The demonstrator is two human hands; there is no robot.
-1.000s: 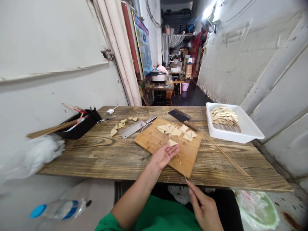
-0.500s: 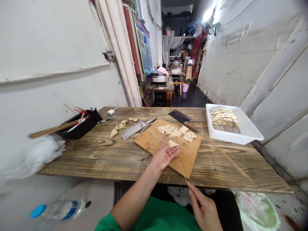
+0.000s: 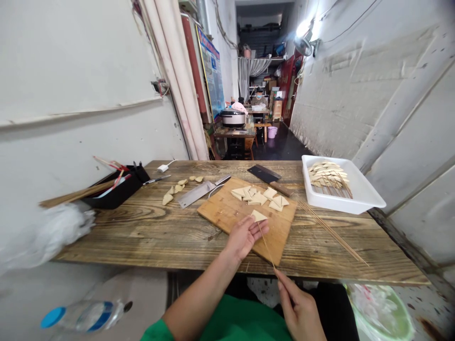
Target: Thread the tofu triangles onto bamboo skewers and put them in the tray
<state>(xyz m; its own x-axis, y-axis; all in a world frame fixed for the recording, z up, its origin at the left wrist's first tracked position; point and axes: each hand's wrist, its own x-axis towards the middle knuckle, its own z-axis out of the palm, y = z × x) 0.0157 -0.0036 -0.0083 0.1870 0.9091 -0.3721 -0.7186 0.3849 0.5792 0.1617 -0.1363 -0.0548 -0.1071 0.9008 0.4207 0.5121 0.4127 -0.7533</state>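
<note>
My left hand [image 3: 245, 235], palm up over the wooden cutting board [image 3: 220, 213], pinches a pale triangular piece of tofu sheet [image 3: 259, 216] at its fingertips. In my right hand [image 3: 296, 300] is the lower end of a thin bamboo skewer [image 3: 266, 245], gripped between thumb and fingers at the table's front edge. The skewer's upper end meets the lower edge of the triangle; I cannot tell how far it goes in. More pale triangles [image 3: 258, 197] lie loosely heaped on the far half of the board.
A dark cleaver [image 3: 265, 174] rests behind the board, a silver cleaver [image 3: 195, 194] to its left beside several pale scraps [image 3: 168, 198]. Loose skewers [image 3: 334, 232] lie at right, near a white tray [image 3: 366, 189] of skewered pieces. A black box [image 3: 113, 194] stands left. Another person [image 3: 259, 98] sits far back.
My left hand and the triangle have shifted slightly right and down relative to the board. The skewer still meets the triangle, and my right hand keeps its grip. The camera view has shifted slightly.
</note>
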